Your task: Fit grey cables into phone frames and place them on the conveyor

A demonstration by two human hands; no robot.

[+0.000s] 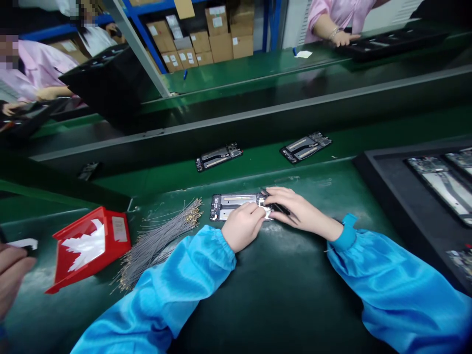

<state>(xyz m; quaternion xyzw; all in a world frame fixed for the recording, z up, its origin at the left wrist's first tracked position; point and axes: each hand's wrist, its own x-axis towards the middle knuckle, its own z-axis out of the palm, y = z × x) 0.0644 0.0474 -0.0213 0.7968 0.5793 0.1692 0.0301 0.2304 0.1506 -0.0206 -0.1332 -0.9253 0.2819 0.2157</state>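
Observation:
An opened phone body (236, 198) lies flat on the green bench in front of me, its inside facing up. Over its right half is my left hand (245, 225), thumb and fingers pinched together at the circuit board end. Whatever is in that pinch is hidden, though a small white patch shows by the fingertips. My right hand (295, 206) reaches in from the right and is closed on dark tweezers (285, 211), which lie slantwise under the fingers beside the phone. Left of the phone is a bundle of thin grey cables (158, 241) with gold-coloured ends.
A red bin (123, 233) with white strips stands at left, near another person's hand (14, 270). Two opened phones (219, 157), (306, 146) lie on the strip behind. A black tray (383, 196) of phone bodies is at right. Co-workers sit across the line.

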